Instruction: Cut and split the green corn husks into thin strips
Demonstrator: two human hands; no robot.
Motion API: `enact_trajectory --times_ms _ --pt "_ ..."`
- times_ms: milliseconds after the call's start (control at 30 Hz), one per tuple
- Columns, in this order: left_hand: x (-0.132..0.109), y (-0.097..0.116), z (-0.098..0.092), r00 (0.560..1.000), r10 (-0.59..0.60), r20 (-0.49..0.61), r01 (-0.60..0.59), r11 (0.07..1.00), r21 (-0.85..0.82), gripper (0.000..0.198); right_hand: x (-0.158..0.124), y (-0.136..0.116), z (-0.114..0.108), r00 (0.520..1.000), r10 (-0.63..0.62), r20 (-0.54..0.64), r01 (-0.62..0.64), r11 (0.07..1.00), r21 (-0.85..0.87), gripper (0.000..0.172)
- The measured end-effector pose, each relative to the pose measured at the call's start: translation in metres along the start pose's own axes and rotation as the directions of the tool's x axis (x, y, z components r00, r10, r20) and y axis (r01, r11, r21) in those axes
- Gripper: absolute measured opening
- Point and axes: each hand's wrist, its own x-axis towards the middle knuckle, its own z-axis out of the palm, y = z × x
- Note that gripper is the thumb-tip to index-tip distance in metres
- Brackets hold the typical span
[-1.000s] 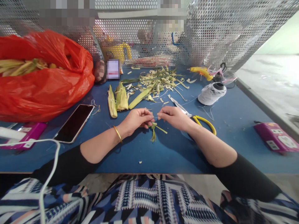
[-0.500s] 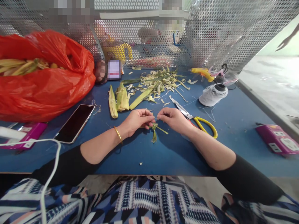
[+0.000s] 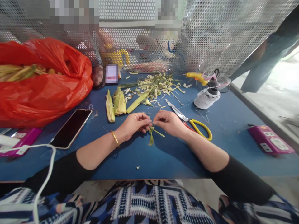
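Note:
A small knotted bundle of green corn husk strips [image 3: 151, 139] hangs just under my fingertips, one pale strip sticking out to the right. My left hand [image 3: 138, 124] pinches this bundle at its top, thumb against forefinger. Close beside it, almost touching, my right hand [image 3: 167, 122] is closed in a pinch; what lies between its fingertips is too small to make out. Scissors with yellow and red handles [image 3: 200, 128] lie just beyond my right hand, blades partly apart. Folded corn husks [image 3: 120, 102] rest beyond my left hand.
Husk scraps [image 3: 158, 85] are heaped at the back. A white thread spool [image 3: 206, 99] and a yellow glue gun [image 3: 197, 77] stand right. To the left are a red plastic bag [image 3: 70, 90] of husks and a phone [image 3: 71, 128]. A purple box [image 3: 271, 140] sits far right.
My right hand has come slightly closer to my left fingertips. The whole view has shifted a little. A person's legs now show at the right, beyond the table.

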Motion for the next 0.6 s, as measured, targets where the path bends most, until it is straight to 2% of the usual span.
enact_trajectory --times_ms 133,367,467,533,600 --pt "-0.001 0.001 0.002 1.0 -0.002 -0.023 0.002 1.0 0.017 0.033 -0.001 -0.004 -0.003 0.993 -0.027 0.113 0.031 0.999 -0.032 0.017" --pt "-0.002 0.004 0.004 0.999 0.0 -0.046 0.002 0.999 0.044 0.038 -0.001 -0.002 -0.006 0.987 -0.015 0.162 0.024 0.998 -0.055 0.014" --pt "-0.002 0.003 0.002 0.999 0.016 -0.038 -0.015 0.999 0.049 0.036 0.001 0.005 -0.003 0.996 0.066 0.053 -0.07 0.993 0.092 0.007" --pt "-0.001 0.002 0.001 0.999 0.035 -0.029 -0.032 0.997 0.07 0.034 0.003 0.011 0.002 0.991 0.135 -0.025 -0.124 0.958 0.26 0.022" --pt "-0.001 0.001 0.0 0.998 0.066 -0.018 -0.063 0.992 0.106 0.032 0.004 0.016 0.009 0.988 0.154 -0.019 -0.136 0.92 0.366 0.031"
